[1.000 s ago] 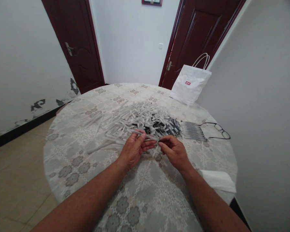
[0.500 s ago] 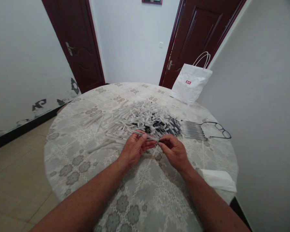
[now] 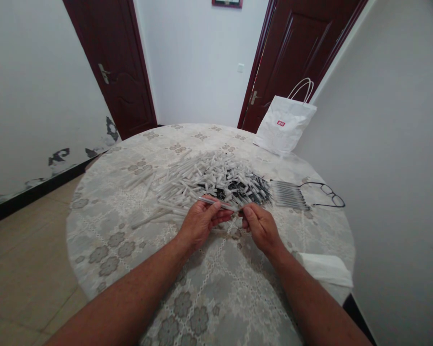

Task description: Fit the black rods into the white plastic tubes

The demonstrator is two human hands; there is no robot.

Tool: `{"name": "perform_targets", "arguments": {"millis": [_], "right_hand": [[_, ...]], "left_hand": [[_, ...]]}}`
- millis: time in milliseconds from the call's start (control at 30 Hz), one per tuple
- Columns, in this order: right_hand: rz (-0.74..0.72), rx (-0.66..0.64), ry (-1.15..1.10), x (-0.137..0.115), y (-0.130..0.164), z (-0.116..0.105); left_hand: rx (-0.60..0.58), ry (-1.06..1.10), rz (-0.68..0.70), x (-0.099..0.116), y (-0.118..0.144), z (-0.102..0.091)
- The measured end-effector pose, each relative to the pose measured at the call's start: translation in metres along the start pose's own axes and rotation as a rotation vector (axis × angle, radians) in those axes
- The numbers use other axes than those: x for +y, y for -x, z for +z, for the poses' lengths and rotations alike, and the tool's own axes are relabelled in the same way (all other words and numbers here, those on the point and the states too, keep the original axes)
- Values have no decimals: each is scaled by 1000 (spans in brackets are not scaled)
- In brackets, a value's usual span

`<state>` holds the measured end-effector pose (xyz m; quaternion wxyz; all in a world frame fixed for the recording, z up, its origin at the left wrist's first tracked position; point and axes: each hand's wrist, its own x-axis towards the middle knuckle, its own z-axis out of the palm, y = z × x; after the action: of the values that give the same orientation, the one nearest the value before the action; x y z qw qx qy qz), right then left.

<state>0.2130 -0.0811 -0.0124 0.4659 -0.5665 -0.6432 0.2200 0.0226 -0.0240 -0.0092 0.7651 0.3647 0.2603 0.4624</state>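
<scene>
My left hand [image 3: 198,222] is closed around a clear pen barrel [image 3: 226,206], thumb on top, with the barrel slanting down to the right. My right hand [image 3: 260,227] pinches at the barrel's right end, where a small dark tip shows; the fingers hide most of it. Just beyond both hands lies a heap of translucent white tubes [image 3: 182,185] and short white caps [image 3: 222,168]. Small black pieces [image 3: 240,189] lie among the caps on the heap's right side. To the right, several clear pens [image 3: 289,194] rest side by side in a row.
A patterned cloth covers the round table [image 3: 216,288]. Eyeglasses [image 3: 335,198] lie beside the pen row at right. A white paper bag [image 3: 286,126] stands at the back right edge. A folded white item [image 3: 325,269] lies near my right forearm.
My right hand has rolled over and shifted slightly right, its fingers now curled near the barrel's end. My left hand stays almost still with the barrel.
</scene>
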Motion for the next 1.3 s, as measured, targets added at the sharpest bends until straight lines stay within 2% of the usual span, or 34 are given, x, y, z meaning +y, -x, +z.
{"name": "perform_targets", "arguments": {"millis": [200,367,500,767,900,1167,1300], "right_hand": [[-101,48,105,-5,0,1],[-68,-43,144,-3,-2,2],[-29,-28,91,0,0,2],[-124,-29,158,-4,-1,-1],[-113,-72,168,-2,-2,0],[-137,-17,162,-7,0,-2],[-161,-68,196,-4,-2,-2]], "left_hand": [[4,-9,11,1,-1,0],[-24,-18,-1,0,1,0],[-25,-7,0,-1,0,0],[-26,-19,4,-2,0,-2],[-41,-23,-15,-2,1,-2],[-25,-10,1,-2,0,-2],[-37,-20,-10,-3,0,-2]]}}
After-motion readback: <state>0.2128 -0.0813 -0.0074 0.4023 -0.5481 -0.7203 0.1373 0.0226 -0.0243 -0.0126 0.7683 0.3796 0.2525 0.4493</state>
